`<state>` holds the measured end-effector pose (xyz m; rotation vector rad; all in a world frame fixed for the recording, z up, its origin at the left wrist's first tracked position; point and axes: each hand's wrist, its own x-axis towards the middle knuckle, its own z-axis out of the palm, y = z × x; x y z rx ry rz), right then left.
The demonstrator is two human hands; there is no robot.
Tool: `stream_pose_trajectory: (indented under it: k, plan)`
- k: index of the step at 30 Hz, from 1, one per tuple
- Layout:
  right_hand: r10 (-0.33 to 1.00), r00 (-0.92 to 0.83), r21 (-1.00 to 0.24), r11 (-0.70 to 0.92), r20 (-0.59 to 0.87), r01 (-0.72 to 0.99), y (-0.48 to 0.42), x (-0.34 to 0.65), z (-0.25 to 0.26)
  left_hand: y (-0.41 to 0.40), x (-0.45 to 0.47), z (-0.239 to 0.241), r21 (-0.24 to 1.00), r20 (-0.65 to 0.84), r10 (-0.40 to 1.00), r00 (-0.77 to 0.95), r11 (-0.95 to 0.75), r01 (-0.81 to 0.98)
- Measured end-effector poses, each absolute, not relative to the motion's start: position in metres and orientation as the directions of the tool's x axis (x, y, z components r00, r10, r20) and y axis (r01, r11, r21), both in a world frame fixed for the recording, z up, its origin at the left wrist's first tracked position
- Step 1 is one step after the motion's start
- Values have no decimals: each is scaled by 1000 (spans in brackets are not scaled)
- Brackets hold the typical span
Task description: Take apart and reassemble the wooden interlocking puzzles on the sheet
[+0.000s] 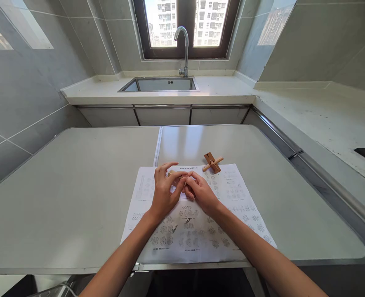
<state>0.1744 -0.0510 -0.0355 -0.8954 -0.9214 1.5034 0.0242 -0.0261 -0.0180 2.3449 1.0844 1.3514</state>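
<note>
Above the printed sheet, my left hand (166, 189) and my right hand (201, 193) meet at the fingertips around a small light wooden piece (171, 173). Most of that piece is hidden by the fingers, so its shape cannot be made out. My left thumb and index finger pinch toward it while another finger stretches out above. The right fingers are curled and pressed together at its other side. Just beyond my right hand lies a wooden puzzle piece (212, 162), a flat brown plate with a mark on it, crossed by a thin stick (218, 160).
A large paper sheet (247, 206) with printed line diagrams lies under my hands on a pale folding table (77, 198). Behind are a counter with a sink (166, 85), a faucet (186, 49) and a window. Another counter (324, 107) runs along the right; a tiled wall stands left.
</note>
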Motion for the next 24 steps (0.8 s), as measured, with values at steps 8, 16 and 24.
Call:
stream_pose_trajectory:
  k: [8,16,24]
  plan:
    - [994,-112,-915,-61,-17,-400,-50,174,-35,-24,23,-23,536,634,714,296,-682,498]
    - [995,-95,-912,-40,-2,-407,-49,175,-40,-23,24,-25,541,623,723,298,-674,503]
    - [996,-90,-909,-54,-18,-412,-49,176,-36,-23,24,-24,559,618,729,293,-670,488]
